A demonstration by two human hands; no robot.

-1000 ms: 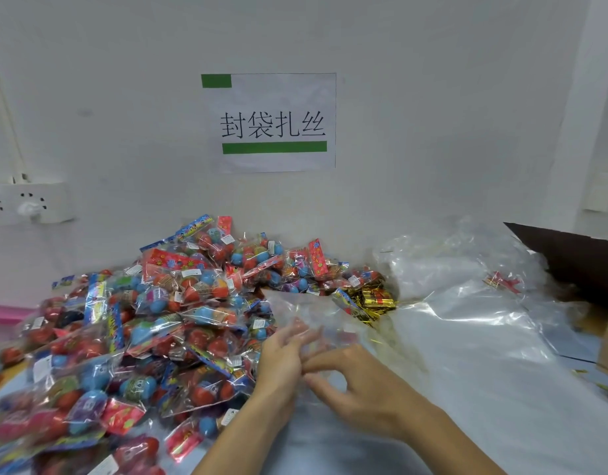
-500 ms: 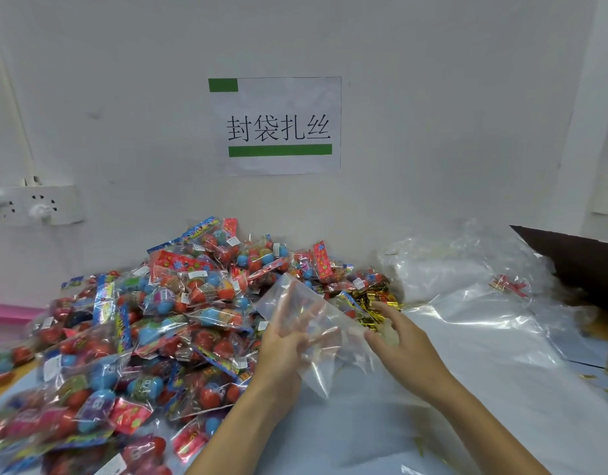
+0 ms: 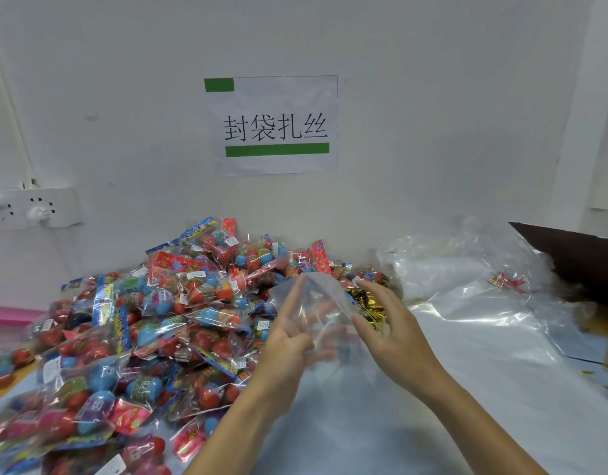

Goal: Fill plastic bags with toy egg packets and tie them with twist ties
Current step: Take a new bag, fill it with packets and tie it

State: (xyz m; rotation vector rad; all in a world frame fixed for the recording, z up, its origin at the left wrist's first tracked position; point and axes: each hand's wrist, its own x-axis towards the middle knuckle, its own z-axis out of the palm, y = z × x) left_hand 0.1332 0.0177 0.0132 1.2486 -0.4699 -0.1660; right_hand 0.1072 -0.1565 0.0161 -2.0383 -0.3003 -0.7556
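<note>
Left hand [image 3: 289, 341] grip holding clear bag [image 3: 316, 303]; right hand [image 3: 388, 327] grip wide (fingers spread).

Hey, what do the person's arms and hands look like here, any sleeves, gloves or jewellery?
Both forearms are bare as far as the picture shows, with no sleeves in view. The left hand and the right hand wear no gloves, and no watch, bracelet or ring shows. Fingernails look short and unpainted, though the picture is a little blurred there.
</note>
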